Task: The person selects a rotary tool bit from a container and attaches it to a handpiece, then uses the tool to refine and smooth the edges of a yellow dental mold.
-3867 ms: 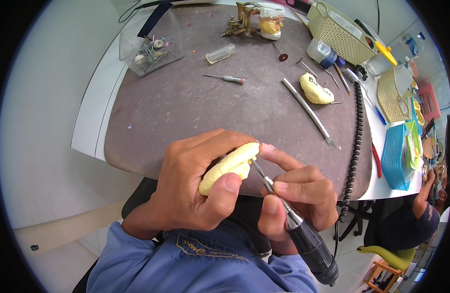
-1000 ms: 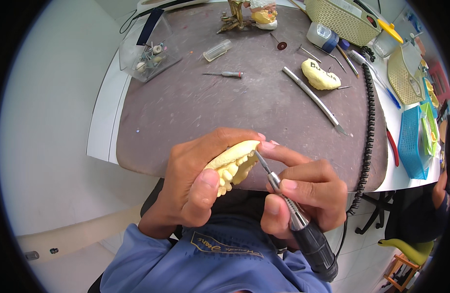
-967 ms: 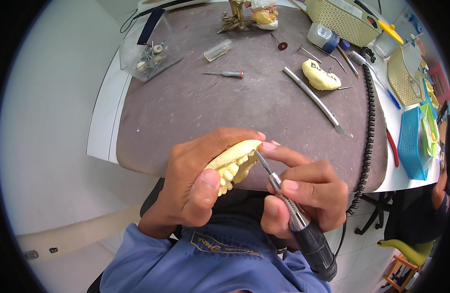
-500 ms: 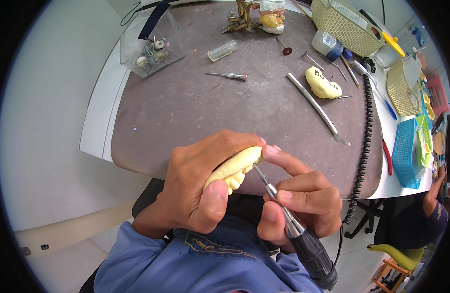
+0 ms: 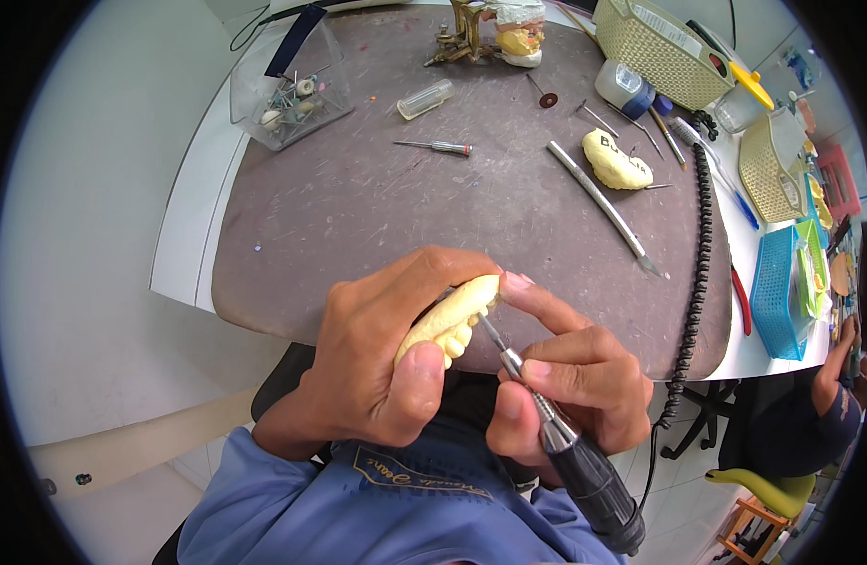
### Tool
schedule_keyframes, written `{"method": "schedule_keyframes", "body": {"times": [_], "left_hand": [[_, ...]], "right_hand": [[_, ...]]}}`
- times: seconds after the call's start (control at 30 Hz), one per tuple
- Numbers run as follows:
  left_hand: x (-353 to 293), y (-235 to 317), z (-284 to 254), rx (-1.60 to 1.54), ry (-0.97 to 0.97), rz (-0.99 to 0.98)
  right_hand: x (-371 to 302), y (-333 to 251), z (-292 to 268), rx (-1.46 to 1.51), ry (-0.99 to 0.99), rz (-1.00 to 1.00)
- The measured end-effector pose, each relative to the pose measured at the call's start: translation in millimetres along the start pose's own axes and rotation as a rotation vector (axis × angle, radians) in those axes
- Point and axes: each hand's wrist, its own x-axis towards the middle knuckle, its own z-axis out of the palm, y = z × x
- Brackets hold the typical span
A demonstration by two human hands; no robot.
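My left hand [image 5: 372,353] is closed round a pale yellow plaster dental cast [image 5: 449,315], thumb on the near side and fingers over the far side. The row of moulded teeth faces right and toward me. Between its thumb and fingers my right hand [image 5: 584,381] grips a rotary handpiece [image 5: 584,471] with a black body and silver neck. The slim bur [image 5: 490,331] at its tip reaches the cast's teeth; whether it touches cannot be made out. My right index finger is stretched out to the cast's far end.
On the brown mat [image 5: 358,217] lie a craft knife [image 5: 603,207], a second yellow cast [image 5: 617,160], a small screwdriver [image 5: 433,147] and a clear tube [image 5: 426,99]. A coiled black cord [image 5: 699,264] runs down the right. A clear bin [image 5: 297,108] of burs and a brass articulator [image 5: 466,33] stand behind.
The handpiece and my right hand have shifted slightly left, bringing the bur closer in against the teeth. The cast has tilted a little in my left hand.
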Motion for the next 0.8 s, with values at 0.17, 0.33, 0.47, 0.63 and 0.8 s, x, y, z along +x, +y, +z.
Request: {"method": "schedule_keyframes", "body": {"times": [0.17,0.33,0.47,0.63,0.8], "left_hand": [[1.6,0.5,0.5,-0.01,0.001,0.034],[-0.1,0.5,0.5,-0.018,0.002,-0.011],[0.2,-0.5,0.4,-0.012,0.004,0.009],[-0.1,2.7,2.0,0.026,-0.006,-0.048],[0.5,-2.4,1.7,0.003,0.009,0.025]], "right_hand": [[-0.9,-0.5,0.7,0.016,0.035,-0.001],[-1.0,0.6,1.5,-0.001,0.038,-0.009],[-1.9,1.3,1.8,-0.008,0.027,-0.008],[-0.7,0.5,1.1,-0.016,0.024,-0.011],[-0.6,0.2,1.7,-0.006,0.033,-0.007]]}}
